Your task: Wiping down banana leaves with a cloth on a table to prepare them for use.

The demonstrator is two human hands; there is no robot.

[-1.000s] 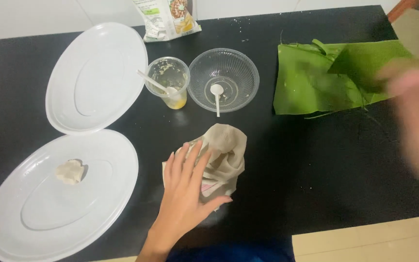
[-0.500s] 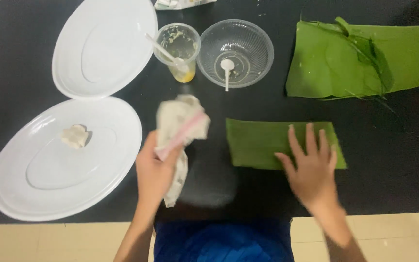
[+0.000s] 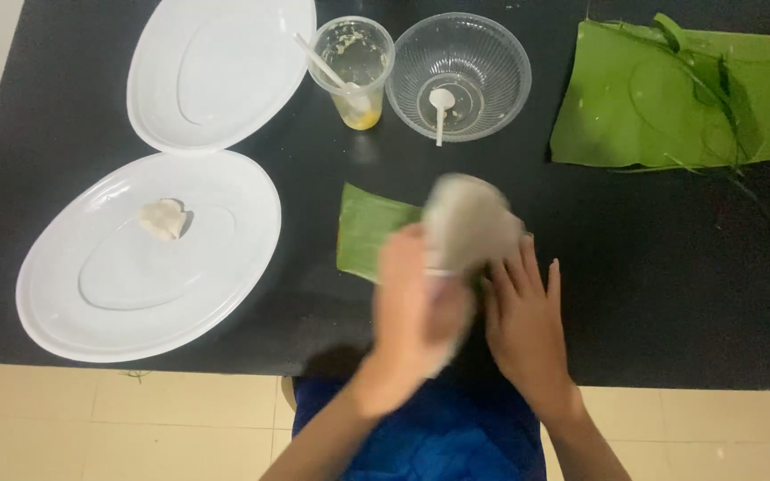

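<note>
Head view: the left hand [image 3: 421, 307], blurred, grips a beige cloth [image 3: 472, 223] at its 1 o'clock, over a leaf strip [image 3: 369, 230]. The right hand [image 3: 526, 321] lies flat, fingers spread, at the cloth's 5 o'clock. Half a second earlier, cloth and leaf were apart.

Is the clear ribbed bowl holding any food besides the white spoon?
No, the clear bowl holds only a white plastic spoon; no food shows in it.

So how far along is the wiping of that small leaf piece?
One small wrapped lump already sits on the near white plate. In hand: the left hand rubs a cloth over the small leaf piece while the right hand pins it. The large leaves lie untouched.
</note>
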